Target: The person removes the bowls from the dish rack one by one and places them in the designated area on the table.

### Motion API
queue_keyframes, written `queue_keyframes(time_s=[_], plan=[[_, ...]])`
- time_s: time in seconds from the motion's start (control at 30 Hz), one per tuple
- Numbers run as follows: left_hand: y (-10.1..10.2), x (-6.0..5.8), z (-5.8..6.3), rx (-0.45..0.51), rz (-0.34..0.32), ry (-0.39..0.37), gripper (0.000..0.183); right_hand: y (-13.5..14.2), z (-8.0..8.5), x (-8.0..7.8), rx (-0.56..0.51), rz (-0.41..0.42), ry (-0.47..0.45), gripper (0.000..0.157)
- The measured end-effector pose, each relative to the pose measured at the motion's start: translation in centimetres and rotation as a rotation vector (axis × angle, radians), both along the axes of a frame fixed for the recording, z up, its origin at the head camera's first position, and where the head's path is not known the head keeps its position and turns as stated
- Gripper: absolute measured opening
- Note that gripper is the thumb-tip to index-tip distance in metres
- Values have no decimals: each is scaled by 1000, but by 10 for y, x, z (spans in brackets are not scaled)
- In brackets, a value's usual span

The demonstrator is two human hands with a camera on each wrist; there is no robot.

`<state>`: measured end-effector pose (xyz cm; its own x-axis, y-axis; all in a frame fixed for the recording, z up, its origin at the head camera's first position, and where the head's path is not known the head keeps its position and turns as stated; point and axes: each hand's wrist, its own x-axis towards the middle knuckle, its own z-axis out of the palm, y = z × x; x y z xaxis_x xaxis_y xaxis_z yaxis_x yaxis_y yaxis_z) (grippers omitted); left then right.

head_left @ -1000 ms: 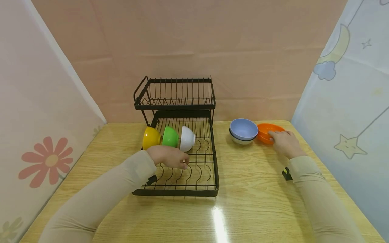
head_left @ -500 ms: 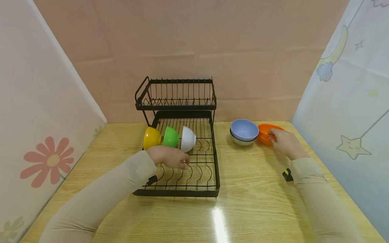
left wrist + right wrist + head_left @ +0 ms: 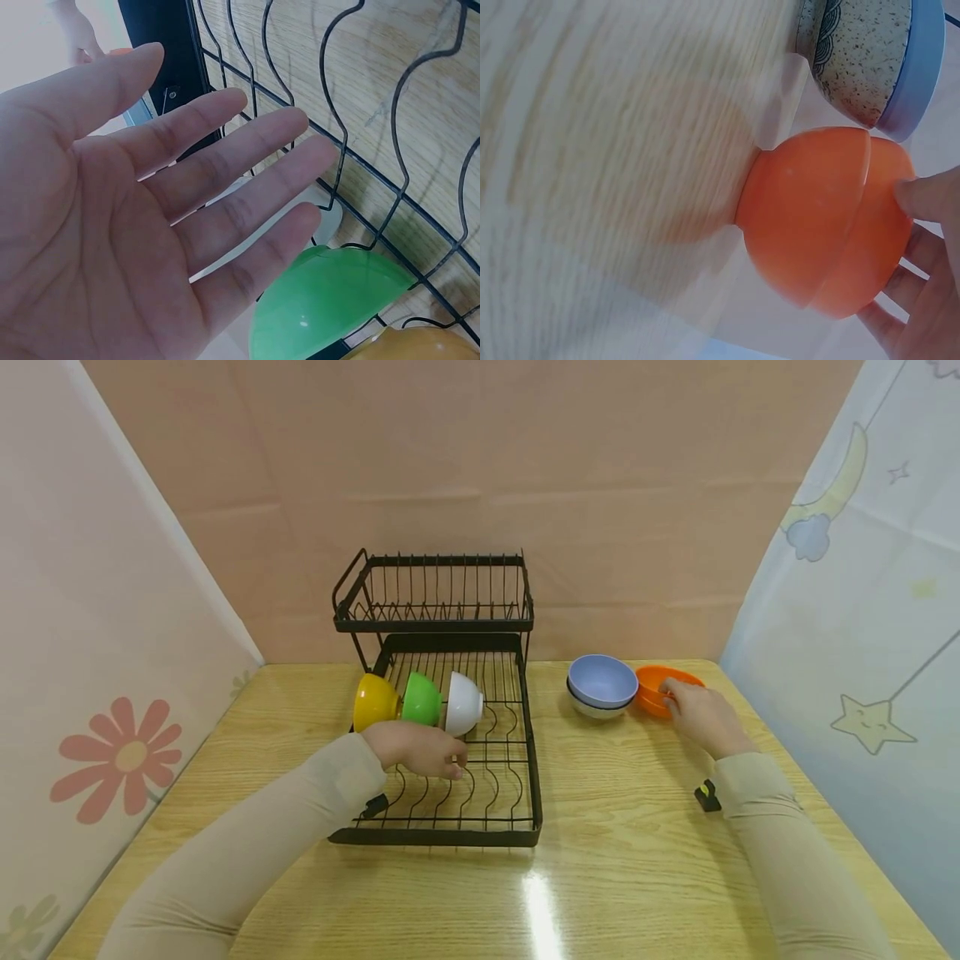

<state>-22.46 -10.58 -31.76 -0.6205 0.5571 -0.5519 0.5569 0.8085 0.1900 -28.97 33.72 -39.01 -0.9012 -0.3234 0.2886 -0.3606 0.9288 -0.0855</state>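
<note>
My left hand [image 3: 420, 748] hovers over the front of a black dish rack [image 3: 433, 837], relaxed and holding nothing. Its palm and spread fingers show in the left wrist view. Just behind it, a yellow bowl [image 3: 375, 702], a green bowl [image 3: 422, 698] and a white bowl [image 3: 464, 703] stand on their sides in the lower tier. At the right, two orange bowls [image 3: 651, 706] are nested upright on the table. My right hand [image 3: 705, 718] pinches the upper orange bowl [image 3: 881, 225] near its rim; some fingertips are hidden behind it.
Left of the orange bowls sits another stack: a light blue bowl [image 3: 602, 681] on a speckled bowl [image 3: 862, 64] with a dark patterned band. The rack's upper tier [image 3: 433, 624] rises at the back. Fabric walls border the wooden table [image 3: 615, 860] behind and on both sides.
My right hand's fingers have shifted slightly at the orange bowl's rim. The left hand stays over the rack, and the bowls keep their places.
</note>
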Motion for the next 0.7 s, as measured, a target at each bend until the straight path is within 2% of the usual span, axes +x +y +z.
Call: queue_keyframes(time_s=[0.5, 0.7], plan=[[-1, -2, -3, 2, -9, 2, 37, -4, -4, 4, 7, 10, -3, 8], [-2, -3, -4, 2, -7, 0, 37, -6, -1, 0, -36, 24, 26, 13]])
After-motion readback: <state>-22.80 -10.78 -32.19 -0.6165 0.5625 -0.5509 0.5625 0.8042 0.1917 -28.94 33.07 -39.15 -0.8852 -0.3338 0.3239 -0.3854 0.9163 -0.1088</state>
